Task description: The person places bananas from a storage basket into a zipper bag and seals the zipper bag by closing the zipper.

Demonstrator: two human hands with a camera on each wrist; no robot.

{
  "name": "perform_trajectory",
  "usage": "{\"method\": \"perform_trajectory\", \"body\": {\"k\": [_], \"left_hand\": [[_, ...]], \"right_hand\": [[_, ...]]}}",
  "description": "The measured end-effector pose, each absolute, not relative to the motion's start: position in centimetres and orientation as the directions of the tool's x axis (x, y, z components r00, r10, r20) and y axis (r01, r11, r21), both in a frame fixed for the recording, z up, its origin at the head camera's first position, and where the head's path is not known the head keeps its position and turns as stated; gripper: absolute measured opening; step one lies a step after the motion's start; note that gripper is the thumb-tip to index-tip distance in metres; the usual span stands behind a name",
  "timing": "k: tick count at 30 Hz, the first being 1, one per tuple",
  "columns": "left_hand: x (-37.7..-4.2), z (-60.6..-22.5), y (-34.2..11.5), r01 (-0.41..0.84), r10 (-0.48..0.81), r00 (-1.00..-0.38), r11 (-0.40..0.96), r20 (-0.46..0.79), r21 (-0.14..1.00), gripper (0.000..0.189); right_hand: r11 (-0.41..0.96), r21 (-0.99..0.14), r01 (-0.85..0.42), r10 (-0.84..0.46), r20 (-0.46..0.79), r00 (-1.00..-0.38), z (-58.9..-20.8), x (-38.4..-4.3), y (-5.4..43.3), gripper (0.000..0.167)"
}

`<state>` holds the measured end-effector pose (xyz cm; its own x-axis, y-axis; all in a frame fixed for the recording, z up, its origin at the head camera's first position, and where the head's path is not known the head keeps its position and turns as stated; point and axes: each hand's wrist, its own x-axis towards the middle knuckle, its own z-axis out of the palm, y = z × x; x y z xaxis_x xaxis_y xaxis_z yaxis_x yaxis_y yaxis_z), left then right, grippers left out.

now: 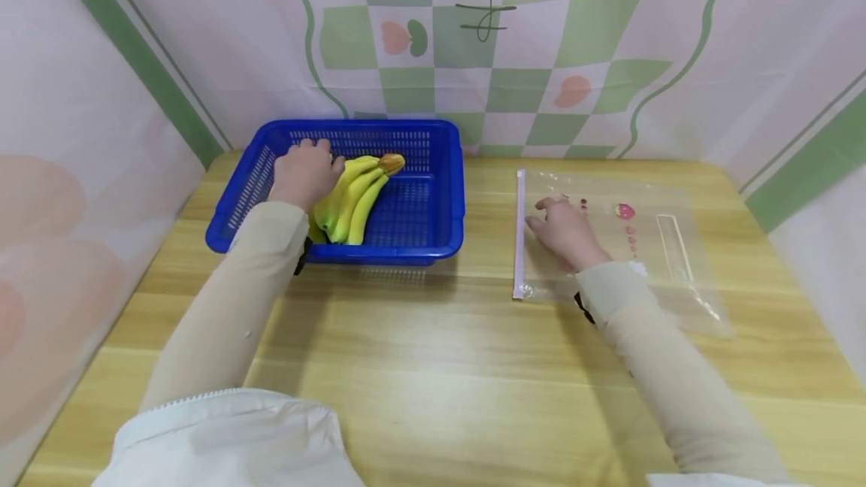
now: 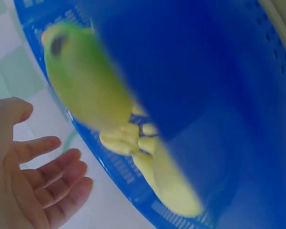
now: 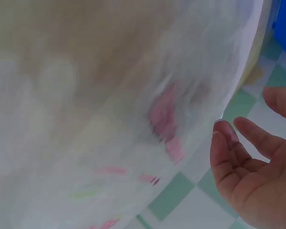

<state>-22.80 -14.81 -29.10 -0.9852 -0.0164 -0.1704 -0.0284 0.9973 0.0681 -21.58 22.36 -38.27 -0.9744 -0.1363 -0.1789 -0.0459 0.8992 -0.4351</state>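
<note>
My left hand (image 1: pixel 304 175) is over the left part of a blue plastic basket (image 1: pixel 443 194), its loosely bent fingers holding nothing in the left wrist view. Close beside it in the basket lies a bunch of yellow bananas (image 1: pixel 352 198), brown stem toward the back right. A rounded green-and-yellow fruit (image 2: pixel 83 78) with a dark spot shows in the left wrist view; in the head view the left hand and forearm mostly hide that side. My right hand (image 1: pixel 567 235) hovers low over a clear zip bag (image 1: pixel 649 246), fingers relaxed, near its lilac zip strip (image 1: pixel 519 235).
Basket and bag lie side by side on a wooden table (image 1: pixel 433 367), the bag flat with small pink prints. A patterned curtain (image 1: pixel 528 89) rises right behind the table's back edge, and cloth also hangs along both sides.
</note>
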Motion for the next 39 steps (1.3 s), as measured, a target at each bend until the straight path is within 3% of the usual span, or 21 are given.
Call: {"method": "perform_trajectory", "body": {"k": [4,12,18,30,39], "left_hand": [[-22.4,-30.0,-13.8,-0.005,0.005,-0.979,0.999,-0.204,0.048,0.065],[-21.8,-31.1,-12.4,0.023,0.017,-0.981,0.999,-0.195,-0.025,0.065],[-21.5,-31.3,-12.3,0.010,-0.009,-0.976,0.997,-0.219,-0.082,0.062],[-21.2,-32.1,-12.7,-0.023,-0.036,-0.967,0.998,-0.251,-0.056,0.070],[-21.3,-32.1,-13.0,-0.059,-0.047,-0.968,0.997,-0.247,0.044,0.055]], "right_hand": [[0.906,-0.421,-0.046,-0.142,-0.198,-0.970,-38.8,-21.4,21.3,0.057],[0.888,-0.459,0.001,-0.131,-0.257,-0.958,-39.6,-20.8,20.6,0.081],[0.897,-0.442,-0.030,-0.164,-0.269,-0.949,-39.8,-20.4,20.6,0.083],[0.927,-0.368,-0.075,-0.180,-0.261,-0.948,-40.0,-20.4,20.5,0.066],[0.927,-0.373,-0.036,-0.146,-0.270,-0.952,-39.9,-20.3,20.3,0.032]]}}
